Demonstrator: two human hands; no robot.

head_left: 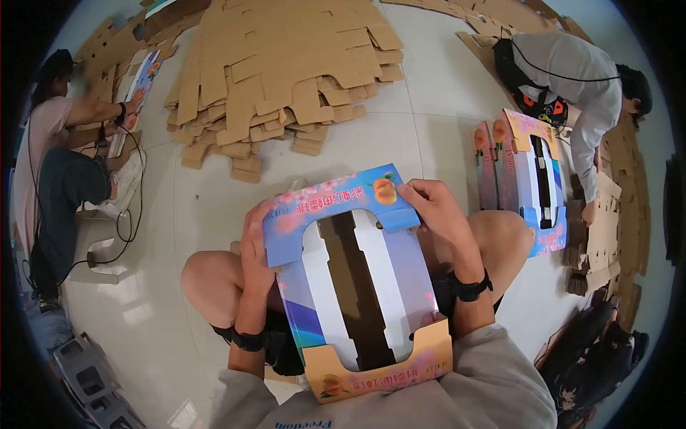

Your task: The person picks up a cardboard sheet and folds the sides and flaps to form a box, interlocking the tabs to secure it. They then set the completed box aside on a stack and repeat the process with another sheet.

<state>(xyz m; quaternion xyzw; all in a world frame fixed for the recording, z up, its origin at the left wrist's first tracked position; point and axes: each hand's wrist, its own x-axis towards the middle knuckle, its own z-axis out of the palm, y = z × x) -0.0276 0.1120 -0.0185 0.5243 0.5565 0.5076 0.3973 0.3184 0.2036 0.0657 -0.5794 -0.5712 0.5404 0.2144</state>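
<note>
A printed cardboard fruit box (304, 307) rests on my lap, tilted, with its near end against my shirt. It has a blue far end flap and an orange near one, both with peach pictures. Between its white top flaps a long slot shows the brown inside. My left hand (254, 239) grips the far left corner, its fingers partly hidden by the box. At the far right corner my right hand (434, 205) holds the blue flap, thumb on top and fingers curled at the edge.
A broad stack of flat brown cardboard (286, 64) lies on the tiled floor ahead. Finished-looking printed boxes (525, 168) stand at right, beside a bending person (572, 93) and more cardboard (604, 229). Another person (64, 157) sits left; a grey plastic stool (93, 382) is lower left.
</note>
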